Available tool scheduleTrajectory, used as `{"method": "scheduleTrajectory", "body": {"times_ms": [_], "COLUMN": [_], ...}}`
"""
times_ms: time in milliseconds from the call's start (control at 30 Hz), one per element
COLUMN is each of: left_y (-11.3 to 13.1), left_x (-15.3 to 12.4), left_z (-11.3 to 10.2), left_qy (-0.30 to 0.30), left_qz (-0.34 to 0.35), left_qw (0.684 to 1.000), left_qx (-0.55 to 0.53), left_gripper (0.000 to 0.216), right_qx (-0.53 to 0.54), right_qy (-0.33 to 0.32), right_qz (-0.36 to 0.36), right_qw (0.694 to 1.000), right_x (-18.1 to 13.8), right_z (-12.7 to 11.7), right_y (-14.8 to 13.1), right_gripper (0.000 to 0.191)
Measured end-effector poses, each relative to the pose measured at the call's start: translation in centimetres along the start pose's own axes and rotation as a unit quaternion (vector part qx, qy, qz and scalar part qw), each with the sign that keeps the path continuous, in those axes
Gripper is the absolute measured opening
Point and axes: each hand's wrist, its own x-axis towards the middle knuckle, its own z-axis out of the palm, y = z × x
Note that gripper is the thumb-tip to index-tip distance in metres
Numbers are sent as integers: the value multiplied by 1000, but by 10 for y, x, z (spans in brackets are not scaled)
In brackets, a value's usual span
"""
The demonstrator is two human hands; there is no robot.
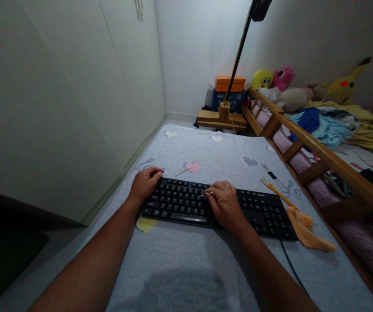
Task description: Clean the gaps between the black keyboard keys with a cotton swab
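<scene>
A black keyboard (183, 200) lies across the light blue heart-patterned sheet (173, 264). My left hand (144, 185) is closed on its upper left corner, thumb along the edge. Over the keys right of the middle, my right hand (223, 203) pinches a cotton swab (211, 193); only its white ends show past the fingers. Another cotton swab (182, 171) rests on the sheet beyond the keyboard. To the right are a brush with a yellow-orange handle (279, 193), a thin wire tool with a black middle (272, 175) and a crumpled orange cloth (308, 229).
The keyboard's cable (293, 266) trails toward me. A wooden bed rail (322, 158) borders the right side, with clothes and plush toys (293, 99) beyond. White cabinet doors (76, 95) stand at left. At the back are a wooden stand (223, 117) and an orange box (230, 83).
</scene>
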Motion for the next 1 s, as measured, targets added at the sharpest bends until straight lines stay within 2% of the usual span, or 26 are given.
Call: {"method": "scheduleTrajectory", "body": {"times_ms": [200,567,1000], "left_y": [1,-5,0], "left_x": [-1,0,-1], "left_z": [-1,1,0], "left_qy": [1,2,0], "left_qz": [-5,9,-1], "left_qw": [1000,1000,1000], "left_qx": [-5,-6,-7], "left_gripper": [32,32,32], "right_qx": [-32,4,28], "right_qy": [-15,-6,7], "right_qz": [1,-3,15], "right_qw": [999,1000,999], "right_x": [8,8,4], "right_z": [1,13,6], "right_y": [-6,-8,-3], "right_gripper": [17,18,19]}}
